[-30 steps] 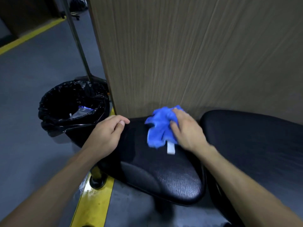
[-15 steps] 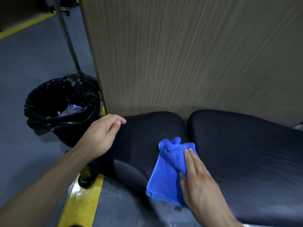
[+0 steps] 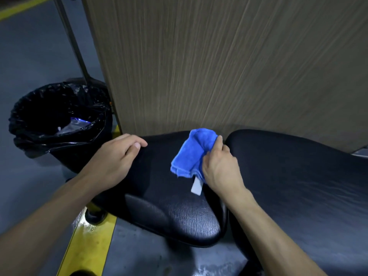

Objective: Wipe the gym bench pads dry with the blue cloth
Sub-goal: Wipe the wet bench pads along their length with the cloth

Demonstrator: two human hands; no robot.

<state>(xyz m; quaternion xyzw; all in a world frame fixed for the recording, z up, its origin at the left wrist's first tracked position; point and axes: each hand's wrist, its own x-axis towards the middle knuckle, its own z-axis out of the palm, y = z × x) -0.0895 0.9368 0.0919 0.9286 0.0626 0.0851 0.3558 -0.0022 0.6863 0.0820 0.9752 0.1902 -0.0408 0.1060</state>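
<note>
Up near the far edge of the smaller seat pad (image 3: 169, 206), right by the gap before the longer back pad (image 3: 298, 186), the blue cloth (image 3: 191, 154) is sitting bunched under the right hand (image 3: 221, 168). That hand is curling its fingers over the cloth's right side and pressing it into the surface, so it's grasping the cloth, not just resting on it. The left hand (image 3: 115, 158) isn't holding anything; it's lying relaxed over the pad's left edge, bracing it, I'd guess.

Handling-wise, the cloth is looking like soft, fluffy microfibre: light, floppy, folding over itself in layers. I'm thinking it's best taken as a wad in the palm with the fingers spread on top, because pinching a corner would just let it trail. The black vinyl looks smooth and a bit shiny, so the cloth should be gliding easily, maybe slipping if the grip goes loose.

As for writing, a small white tag (image 3: 196, 187) is poking out from under the cloth toward the camera, but it's looking blank from here and I can't read anything on it. No brand is showing on either pad.
</note>
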